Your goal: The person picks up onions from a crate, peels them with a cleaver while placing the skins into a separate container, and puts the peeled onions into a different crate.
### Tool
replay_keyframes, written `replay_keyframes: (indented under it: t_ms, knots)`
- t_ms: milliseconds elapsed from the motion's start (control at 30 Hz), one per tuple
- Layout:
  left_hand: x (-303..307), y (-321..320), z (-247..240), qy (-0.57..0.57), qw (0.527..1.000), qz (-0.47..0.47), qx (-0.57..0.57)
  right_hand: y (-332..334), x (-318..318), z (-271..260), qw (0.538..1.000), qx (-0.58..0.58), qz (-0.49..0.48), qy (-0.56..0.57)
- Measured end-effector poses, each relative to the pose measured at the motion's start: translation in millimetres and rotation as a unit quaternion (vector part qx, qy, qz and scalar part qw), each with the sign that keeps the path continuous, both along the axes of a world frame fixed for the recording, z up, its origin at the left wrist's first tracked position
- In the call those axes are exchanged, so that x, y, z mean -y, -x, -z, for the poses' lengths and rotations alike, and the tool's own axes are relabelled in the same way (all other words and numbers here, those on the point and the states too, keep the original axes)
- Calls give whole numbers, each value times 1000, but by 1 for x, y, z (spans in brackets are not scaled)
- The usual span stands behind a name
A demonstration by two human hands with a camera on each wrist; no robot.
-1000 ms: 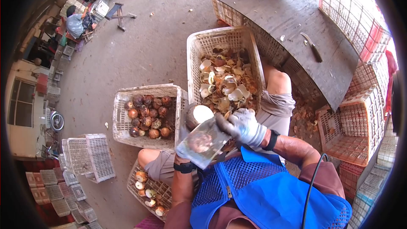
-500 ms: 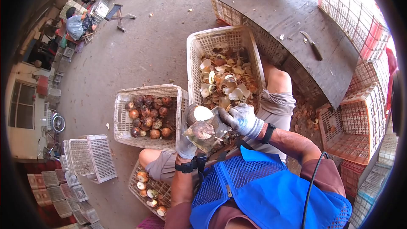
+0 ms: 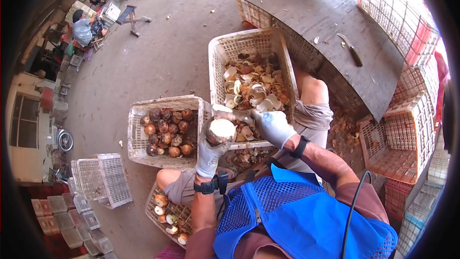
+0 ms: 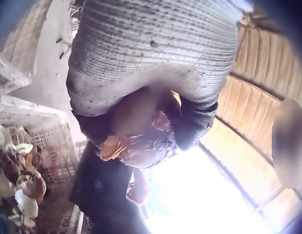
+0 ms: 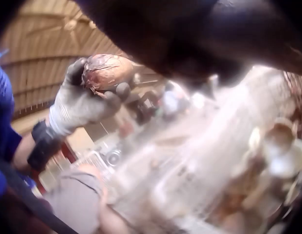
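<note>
My gloved left hand [image 3: 209, 157] grips a large brown-skinned bulb [image 3: 213, 137], whose flat white cut face looks up. In the left wrist view, papery skin peels from the bulb [image 4: 146, 148] beneath the gloved fingers. The gloved right hand [image 3: 274, 127] holds a cleaver [image 3: 239, 115] by its handle, which the fingers mostly hide. Its broad blade appears narrow from above, lying just past the bulb's far edge. Below the hands, a crate [image 3: 214, 74] contains brown peelings and white, shell-like pieces. The right wrist view is blurred, with the left hand and bulb [image 5: 109, 73] visible.
A crate of whole brown bulbs [image 3: 165, 132] stands to the left. Another, with partly peeled bulbs [image 3: 165, 213], sits by the left leg. On the dark tabletop [image 3: 306, 12] at right lies a curved knife [image 3: 352, 52]. Stacked crates [image 3: 393, 146] stand farther right.
The cleaver has swung from over the near side of the bulb to its far side, its blade turning from broadside to nearly edge-on. The bulb's cut face now shows fully.
</note>
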State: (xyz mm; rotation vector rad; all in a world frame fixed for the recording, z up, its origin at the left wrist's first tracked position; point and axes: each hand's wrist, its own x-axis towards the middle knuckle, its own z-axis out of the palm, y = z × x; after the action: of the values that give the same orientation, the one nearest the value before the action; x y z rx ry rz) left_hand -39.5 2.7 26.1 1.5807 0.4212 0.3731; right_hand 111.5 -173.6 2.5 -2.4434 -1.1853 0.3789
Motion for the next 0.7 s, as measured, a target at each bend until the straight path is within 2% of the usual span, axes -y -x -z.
replay_keyframes:
  t_ms: [67,100,133,200,300,333,400,467,533,567,600,633,700]
  knots:
    - [10,0,-7,169,986,-10,6,-2,-1,18,991,-89,59,-77]
    - [14,2,-14,234,970,15,58,-2,-1,22,980,-143,83,-109]
    - [13,3,-13,261,963,14,70,-1,-1,26,965,-197,107,-139]
    - [10,6,-7,314,945,11,93,6,4,18,956,-182,115,-199]
    - [3,7,20,436,889,1,141,29,5,-19,935,-168,112,-291]
    - [4,5,19,463,873,-9,156,37,6,-30,935,-185,108,-283]
    - [14,-4,13,476,858,-56,183,53,3,-40,904,-199,93,-368]
    - [18,-9,15,457,864,-70,201,59,4,-55,890,-179,48,-417]
    - [18,-9,24,470,856,-87,198,65,3,-43,902,-212,47,-373]
    - [15,-3,36,474,851,-36,223,68,-1,-33,903,-215,58,-367]
    - [23,-3,23,464,869,-34,169,70,-6,-21,905,-217,71,-360]
    - [26,-4,26,388,908,-33,158,72,-10,-15,905,-217,84,-355]
    - [28,-8,26,366,917,-40,155,74,-11,-12,886,-215,75,-404]
